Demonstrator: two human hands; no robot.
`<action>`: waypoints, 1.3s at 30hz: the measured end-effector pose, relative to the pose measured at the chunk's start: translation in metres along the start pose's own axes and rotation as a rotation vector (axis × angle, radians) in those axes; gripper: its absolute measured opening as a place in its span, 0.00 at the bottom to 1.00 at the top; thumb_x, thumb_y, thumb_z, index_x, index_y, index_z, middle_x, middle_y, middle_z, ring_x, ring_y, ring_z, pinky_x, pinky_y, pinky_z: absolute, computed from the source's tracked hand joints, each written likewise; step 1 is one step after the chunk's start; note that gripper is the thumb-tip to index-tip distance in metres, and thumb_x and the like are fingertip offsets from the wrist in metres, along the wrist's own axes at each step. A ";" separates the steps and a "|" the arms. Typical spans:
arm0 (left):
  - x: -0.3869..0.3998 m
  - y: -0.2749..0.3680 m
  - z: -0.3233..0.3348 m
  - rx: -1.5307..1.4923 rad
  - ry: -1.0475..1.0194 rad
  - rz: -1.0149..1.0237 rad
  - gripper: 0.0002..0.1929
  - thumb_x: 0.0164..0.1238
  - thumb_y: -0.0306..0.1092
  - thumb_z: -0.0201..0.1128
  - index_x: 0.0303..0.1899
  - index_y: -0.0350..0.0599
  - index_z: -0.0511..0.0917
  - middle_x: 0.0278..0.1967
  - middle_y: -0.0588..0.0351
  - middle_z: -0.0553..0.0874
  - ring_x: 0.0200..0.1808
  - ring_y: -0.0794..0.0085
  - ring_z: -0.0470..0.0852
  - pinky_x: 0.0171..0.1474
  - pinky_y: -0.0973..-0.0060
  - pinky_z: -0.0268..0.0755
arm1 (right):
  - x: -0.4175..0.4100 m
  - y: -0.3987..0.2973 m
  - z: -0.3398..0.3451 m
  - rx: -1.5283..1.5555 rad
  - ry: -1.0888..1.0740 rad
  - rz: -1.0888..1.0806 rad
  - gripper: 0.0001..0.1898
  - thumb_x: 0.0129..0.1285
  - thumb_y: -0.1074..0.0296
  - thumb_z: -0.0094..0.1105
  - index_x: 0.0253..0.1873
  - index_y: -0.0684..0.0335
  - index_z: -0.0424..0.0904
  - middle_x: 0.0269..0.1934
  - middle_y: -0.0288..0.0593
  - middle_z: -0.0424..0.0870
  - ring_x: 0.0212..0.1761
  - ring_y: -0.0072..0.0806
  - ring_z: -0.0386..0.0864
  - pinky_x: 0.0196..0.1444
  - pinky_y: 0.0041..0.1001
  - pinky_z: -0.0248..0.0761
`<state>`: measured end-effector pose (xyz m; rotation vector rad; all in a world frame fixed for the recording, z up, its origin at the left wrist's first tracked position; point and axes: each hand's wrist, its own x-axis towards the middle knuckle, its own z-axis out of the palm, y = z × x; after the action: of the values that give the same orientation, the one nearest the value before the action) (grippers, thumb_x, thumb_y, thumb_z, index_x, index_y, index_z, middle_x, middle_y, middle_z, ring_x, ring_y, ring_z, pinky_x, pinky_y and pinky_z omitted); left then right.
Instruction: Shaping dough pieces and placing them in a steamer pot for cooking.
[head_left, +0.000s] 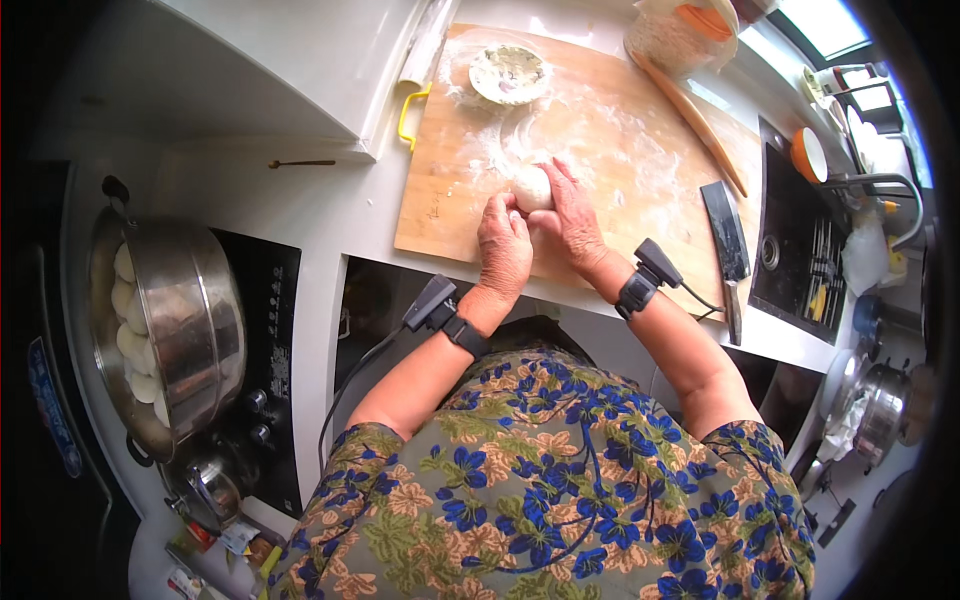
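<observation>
A smooth round ball of white dough (533, 189) sits between my two hands, over the near left part of a floured wooden board (637, 217). My left hand (504, 236) cups its near left side with bent fingers. My right hand (568, 217) lies against its right side, fingers stretched along it and thumb at the near edge. Whether the ball rests on the board or is slightly raised, I cannot tell. Beyond it stands a flour-dusted bowl (509, 73). A wooden rolling pin (694, 124) lies slantwise at the right, and a cleaver (725, 232) lies across the board's right edge.
At left, a large steel steamer pot (187, 330) holding several white dough balls (133, 341) stands on the black cooktop (274, 375). A bag of flour (679, 45) stands behind the board. The sink (795, 240) is at right. Cables run from both wrist devices.
</observation>
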<state>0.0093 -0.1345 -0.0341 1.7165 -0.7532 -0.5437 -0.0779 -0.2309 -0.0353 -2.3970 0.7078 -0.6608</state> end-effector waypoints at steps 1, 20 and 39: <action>0.001 0.003 -0.001 -0.083 0.002 -0.052 0.13 0.61 0.21 0.46 0.48 0.34 0.65 0.39 0.42 0.78 0.41 0.55 0.78 0.47 0.64 0.70 | -0.002 -0.002 0.002 -0.063 0.050 -0.036 0.29 0.54 0.65 0.57 0.60 0.69 0.61 0.55 0.55 0.69 0.63 0.50 0.61 0.63 0.39 0.57; 0.003 0.005 -0.027 -0.429 -0.170 -0.470 0.11 0.65 0.26 0.41 0.37 0.33 0.73 0.29 0.52 0.80 0.27 0.72 0.80 0.34 0.77 0.75 | 0.069 -0.016 0.006 -0.450 -0.121 0.081 0.24 0.46 0.66 0.63 0.50 0.62 0.67 0.43 0.56 0.70 0.49 0.50 0.67 0.48 0.40 0.69; 0.000 0.000 -0.050 -0.531 -0.244 -0.528 0.11 0.62 0.26 0.42 0.37 0.33 0.74 0.30 0.51 0.80 0.29 0.71 0.80 0.36 0.76 0.75 | 0.074 -0.037 0.015 -0.352 -0.195 -0.055 0.21 0.45 0.67 0.65 0.47 0.59 0.71 0.43 0.49 0.72 0.49 0.44 0.69 0.46 0.36 0.69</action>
<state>0.0438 -0.1011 -0.0212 1.3456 -0.2657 -1.2164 -0.0024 -0.2435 -0.0012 -2.7636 0.7255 -0.3364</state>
